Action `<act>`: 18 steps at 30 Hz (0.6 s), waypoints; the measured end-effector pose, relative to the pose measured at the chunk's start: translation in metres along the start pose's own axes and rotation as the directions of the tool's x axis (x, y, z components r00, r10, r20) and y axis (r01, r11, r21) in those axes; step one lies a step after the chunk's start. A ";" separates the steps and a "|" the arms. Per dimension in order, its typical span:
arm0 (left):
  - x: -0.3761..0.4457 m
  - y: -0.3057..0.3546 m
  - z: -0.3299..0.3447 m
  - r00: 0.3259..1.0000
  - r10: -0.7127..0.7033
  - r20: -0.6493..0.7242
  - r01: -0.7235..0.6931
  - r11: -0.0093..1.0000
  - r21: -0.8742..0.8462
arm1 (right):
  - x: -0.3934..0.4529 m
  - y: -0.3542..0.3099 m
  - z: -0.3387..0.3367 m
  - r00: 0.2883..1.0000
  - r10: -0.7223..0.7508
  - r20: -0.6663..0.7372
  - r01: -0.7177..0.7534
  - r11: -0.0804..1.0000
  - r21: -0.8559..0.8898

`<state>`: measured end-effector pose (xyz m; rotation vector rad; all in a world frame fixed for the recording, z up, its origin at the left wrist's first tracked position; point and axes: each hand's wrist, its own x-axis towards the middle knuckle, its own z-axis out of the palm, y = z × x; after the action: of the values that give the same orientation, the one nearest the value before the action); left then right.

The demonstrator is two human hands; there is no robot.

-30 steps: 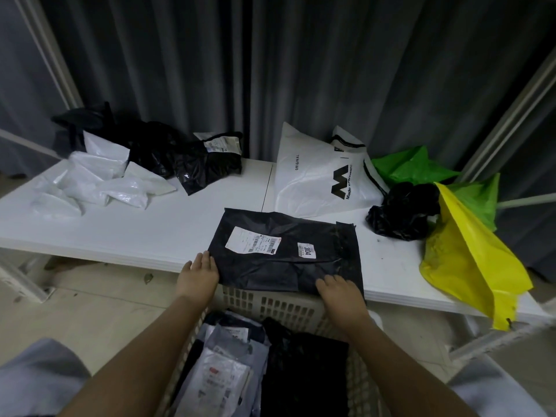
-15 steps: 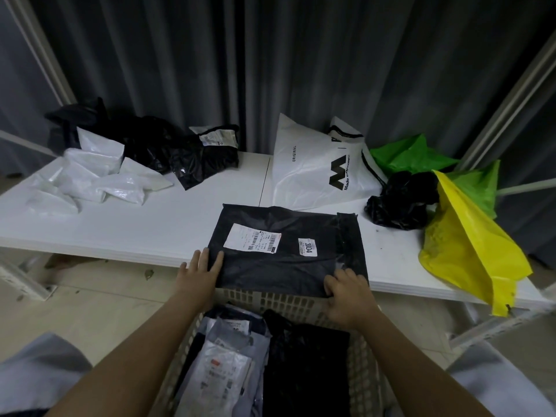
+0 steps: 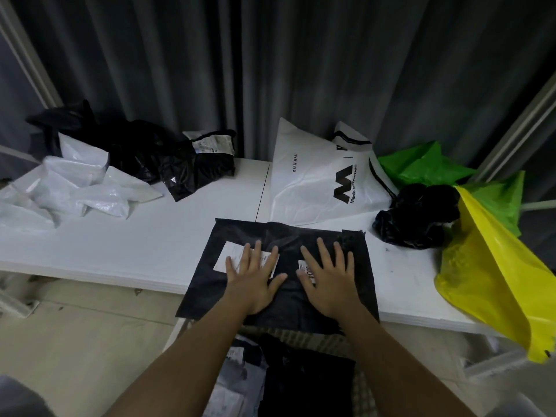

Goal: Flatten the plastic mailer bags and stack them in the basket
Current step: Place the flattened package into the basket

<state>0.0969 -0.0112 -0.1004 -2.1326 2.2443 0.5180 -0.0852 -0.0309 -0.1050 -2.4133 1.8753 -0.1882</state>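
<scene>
A black mailer bag [image 3: 279, 236] is laid at the near edge of the white bench [image 3: 150, 242], its front edge overhanging the basket [image 3: 365, 395] below. It is pressed flat by the left hand [image 3: 254, 278] and the right hand [image 3: 328, 281], both spread with straight fingers and nothing gripped; the left covers part of a white shipping label [image 3: 230, 255]. In the basket, black and pale grey mailers [image 3: 304, 383] are seen lying flat. More bags are left on the bench behind.
</scene>
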 end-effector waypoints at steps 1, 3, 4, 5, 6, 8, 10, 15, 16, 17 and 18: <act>0.006 -0.001 0.004 1.000 0.009 -0.021 -0.009 1.000 0.029 | 0.003 0.000 0.003 1.000 0.000 0.030 0.000 1.000 -0.029; 0.015 -0.006 0.010 0.997 0.042 -0.062 -0.036 0.995 0.092 | 0.007 0.001 0.009 0.996 0.021 0.087 -0.014 0.997 -0.077; 0.019 -0.009 0.015 0.996 0.058 -0.069 -0.049 0.991 0.127 | 0.009 0.003 0.012 0.994 0.033 0.106 -0.023 0.995 -0.094; 0.023 -0.012 0.020 0.995 0.066 -0.071 -0.055 0.987 0.150 | 0.010 0.005 0.015 0.992 0.045 0.122 -0.033 0.994 -0.100; 0.026 -0.014 0.023 0.994 0.070 -0.079 -0.057 0.986 0.159 | 0.012 0.006 0.018 0.991 0.052 0.124 -0.040 0.994 -0.097; 0.029 -0.016 0.026 0.993 0.067 -0.093 -0.052 0.987 0.150 | 0.014 0.009 0.023 0.991 0.056 0.118 -0.046 0.995 -0.091; 0.030 -0.017 0.029 0.993 0.061 -0.097 -0.047 0.989 0.140 | 0.013 0.009 0.028 0.994 0.047 0.099 -0.039 0.996 -0.086; 0.033 -0.018 0.031 0.996 0.054 -0.076 -0.044 0.991 0.128 | 0.017 0.010 0.028 0.985 0.070 0.161 -0.054 0.994 -0.098; 0.032 -0.018 0.032 0.997 0.049 -0.062 -0.041 0.991 0.126 | 0.016 0.009 0.027 0.981 0.071 0.180 -0.054 0.994 -0.094; 0.032 -0.018 0.032 0.998 0.044 -0.051 -0.037 0.992 0.120 | 0.017 0.009 0.027 0.978 0.072 0.197 -0.055 0.994 -0.090; 0.032 -0.018 0.032 0.998 0.040 -0.038 -0.036 0.993 0.112 | 0.016 0.009 0.026 0.974 0.074 0.212 -0.057 0.995 -0.085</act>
<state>0.1052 -0.0354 -0.1421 -2.0695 2.2806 0.3447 -0.0858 -0.0492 -0.1309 -2.3069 1.8936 0.1483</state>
